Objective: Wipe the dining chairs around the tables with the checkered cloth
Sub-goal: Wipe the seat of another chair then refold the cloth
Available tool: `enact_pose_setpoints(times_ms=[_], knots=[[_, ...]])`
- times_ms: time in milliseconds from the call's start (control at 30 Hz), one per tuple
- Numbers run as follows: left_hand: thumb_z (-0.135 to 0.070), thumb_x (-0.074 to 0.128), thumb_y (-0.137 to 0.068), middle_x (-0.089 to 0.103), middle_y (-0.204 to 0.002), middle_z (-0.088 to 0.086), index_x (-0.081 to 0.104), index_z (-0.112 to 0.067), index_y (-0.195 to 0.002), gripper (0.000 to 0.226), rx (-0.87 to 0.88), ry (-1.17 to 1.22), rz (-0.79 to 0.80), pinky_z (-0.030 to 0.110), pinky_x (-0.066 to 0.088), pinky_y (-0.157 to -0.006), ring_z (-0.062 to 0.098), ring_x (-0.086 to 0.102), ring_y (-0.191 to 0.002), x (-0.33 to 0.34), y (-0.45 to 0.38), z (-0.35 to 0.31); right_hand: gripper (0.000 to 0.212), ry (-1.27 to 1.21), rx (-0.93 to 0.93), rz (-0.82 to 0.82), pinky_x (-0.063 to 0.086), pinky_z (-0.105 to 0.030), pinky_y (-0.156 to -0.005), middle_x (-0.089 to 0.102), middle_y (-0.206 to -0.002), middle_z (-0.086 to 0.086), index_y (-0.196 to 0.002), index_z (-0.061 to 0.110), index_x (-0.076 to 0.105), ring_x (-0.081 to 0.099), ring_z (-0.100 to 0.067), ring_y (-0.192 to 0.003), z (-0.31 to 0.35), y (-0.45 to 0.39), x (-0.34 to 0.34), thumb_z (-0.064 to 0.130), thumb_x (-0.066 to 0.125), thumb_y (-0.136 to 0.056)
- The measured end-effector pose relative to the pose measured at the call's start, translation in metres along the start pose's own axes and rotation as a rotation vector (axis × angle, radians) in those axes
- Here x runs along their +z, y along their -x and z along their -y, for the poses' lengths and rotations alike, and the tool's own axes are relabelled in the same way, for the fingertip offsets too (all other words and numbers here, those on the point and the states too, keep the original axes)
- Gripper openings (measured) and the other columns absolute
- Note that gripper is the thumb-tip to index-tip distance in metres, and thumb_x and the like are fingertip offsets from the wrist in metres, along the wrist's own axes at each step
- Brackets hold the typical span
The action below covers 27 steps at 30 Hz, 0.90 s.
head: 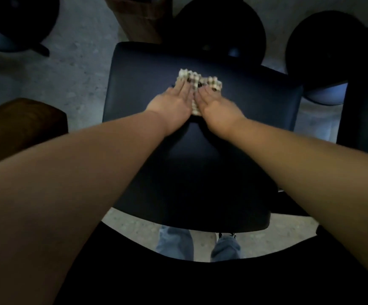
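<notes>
A dark padded chair seat point(233, 150) fills the middle of the head view, seen from above. On its far half lies the small checkered cloth point(191, 79), beige and brown. My left hand point(172, 102) and my right hand point(215, 104) lie side by side on the cloth, fingers straight and pressing it flat against the seat. The hands cover most of the cloth; only its far edge and a strip between the hands show.
Wooden table legs stand at the top point(139, 18) and at the left point(20, 126). Round dark stools point(323, 47) sit beyond the chair at the right and at the top left point(13, 23). The grey concrete floor point(73, 69) lies around them. My jeans and shoes point(224, 247) show below the seat.
</notes>
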State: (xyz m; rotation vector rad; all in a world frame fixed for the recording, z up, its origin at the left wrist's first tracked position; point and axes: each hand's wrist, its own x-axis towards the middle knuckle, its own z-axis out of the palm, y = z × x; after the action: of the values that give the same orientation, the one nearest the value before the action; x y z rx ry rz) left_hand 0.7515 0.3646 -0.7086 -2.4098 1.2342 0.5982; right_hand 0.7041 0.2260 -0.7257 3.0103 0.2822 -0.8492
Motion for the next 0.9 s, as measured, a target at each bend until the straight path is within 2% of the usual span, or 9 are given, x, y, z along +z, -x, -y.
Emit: enact_pose_setpoints(times_ms=[167, 267, 333, 400, 433, 500, 600, 700, 900], knots=[[0.0, 0.017, -0.103, 0.001, -0.158, 0.03, -0.004, 0.011, -0.148, 0.051, -0.017, 0.11, 0.162, 0.045, 0.014, -0.118, 0.043, 0.003, -0.147, 0.045, 0.039, -0.033, 0.05, -0.054, 0.003, 0.045, -0.002, -0.037, -0.118, 0.004, -0.157, -0.023, -0.147, -0.006, 0.005, 0.001, -0.034, -0.146, 0.055, 0.031, 0.05, 0.006, 0.014, -0.1], [0.001, 0.017, -0.102, 0.003, -0.157, 0.032, -0.003, 0.012, -0.148, 0.051, 0.03, 0.118, 0.258, 0.046, 0.017, -0.117, 0.046, 0.003, -0.146, 0.056, 0.071, -0.049, 0.054, -0.038, -0.079, -0.032, 0.036, -0.032, -0.109, 0.055, -0.131, -0.022, -0.125, -0.006, 0.056, 0.049, -0.031, -0.128, 0.08, 0.068, 0.06, 0.007, 0.021, -0.085], [0.0, 0.017, -0.103, 0.003, -0.157, 0.032, -0.003, 0.012, -0.148, 0.051, 0.07, 0.137, 0.359, 0.047, 0.014, -0.117, 0.045, 0.003, -0.147, 0.056, 0.09, -0.06, 0.051, 0.02, -0.114, -0.039, 0.044, -0.029, -0.101, 0.067, -0.117, -0.013, -0.111, 0.004, 0.069, 0.06, -0.024, -0.116, 0.092, 0.088, 0.059, 0.01, 0.029, -0.08], [-0.005, 0.018, -0.104, 0.002, -0.159, 0.028, -0.001, 0.009, -0.15, 0.052, 0.097, 0.144, 0.429, 0.046, 0.008, -0.119, 0.041, 0.002, -0.148, 0.051, 0.1, -0.065, 0.049, -0.069, -0.132, -0.003, 0.016, -0.036, -0.117, 0.036, -0.146, -0.024, -0.139, -0.009, 0.035, 0.029, -0.032, -0.14, 0.1, 0.098, 0.071, 0.007, 0.025, -0.093], [-0.009, 0.02, -0.104, 0.003, -0.16, 0.025, 0.0, 0.006, -0.151, 0.054, 0.106, 0.137, 0.417, 0.046, 0.007, -0.12, 0.038, 0.003, -0.148, 0.05, 0.1, -0.063, 0.052, -0.094, -0.122, 0.132, 0.002, -0.039, -0.118, 0.015, -0.155, -0.023, -0.146, -0.007, 0.013, 0.009, -0.033, -0.146, 0.103, 0.1, 0.074, 0.011, 0.023, -0.098], [-0.015, 0.03, -0.101, 0.004, -0.161, 0.02, 0.001, 0.001, -0.152, 0.061, 0.125, 0.105, 0.324, 0.049, 0.01, -0.119, 0.033, 0.005, -0.149, 0.048, 0.097, -0.049, 0.063, -0.125, -0.05, 0.117, -0.008, -0.044, -0.117, -0.006, -0.159, -0.016, -0.149, 0.001, -0.005, -0.01, -0.031, -0.146, 0.102, 0.099, 0.071, 0.018, 0.026, -0.097], [-0.029, 0.048, -0.094, -0.016, -0.161, 0.018, -0.018, -0.002, -0.15, 0.09, 0.04, 0.03, 0.18, 0.054, 0.01, -0.117, 0.035, -0.011, -0.148, 0.05, 0.092, -0.013, 0.066, -0.131, -0.052, -0.041, -0.008, -0.049, -0.115, -0.012, -0.158, -0.012, -0.15, 0.006, -0.009, -0.013, -0.034, -0.144, 0.098, 0.089, 0.065, 0.018, 0.017, -0.091], [-0.048, 0.076, -0.075, -0.031, -0.156, 0.014, -0.031, -0.009, -0.146, 0.134, -0.151, 0.133, 0.317, 0.06, 0.009, -0.116, 0.043, -0.023, -0.143, 0.051, 0.085, 0.027, 0.057, -0.002, -0.25, -0.04, -0.008, -0.048, -0.115, -0.011, -0.158, -0.016, -0.15, 0.006, -0.009, -0.013, -0.037, -0.144, 0.09, 0.07, 0.062, 0.015, 0.005, -0.095], [-0.058, 0.085, -0.058, -0.043, -0.148, 0.019, -0.035, -0.01, -0.144, 0.156, -0.242, 0.22, 0.418, 0.061, 0.017, -0.115, 0.055, -0.024, -0.138, 0.068, 0.074, 0.021, 0.057, -0.027, -0.396, -0.008, -0.011, -0.043, -0.114, -0.004, -0.159, -0.015, -0.151, 0.005, 0.001, -0.011, -0.033, -0.145, 0.069, 0.052, 0.068, 0.006, 0.026, -0.1]])
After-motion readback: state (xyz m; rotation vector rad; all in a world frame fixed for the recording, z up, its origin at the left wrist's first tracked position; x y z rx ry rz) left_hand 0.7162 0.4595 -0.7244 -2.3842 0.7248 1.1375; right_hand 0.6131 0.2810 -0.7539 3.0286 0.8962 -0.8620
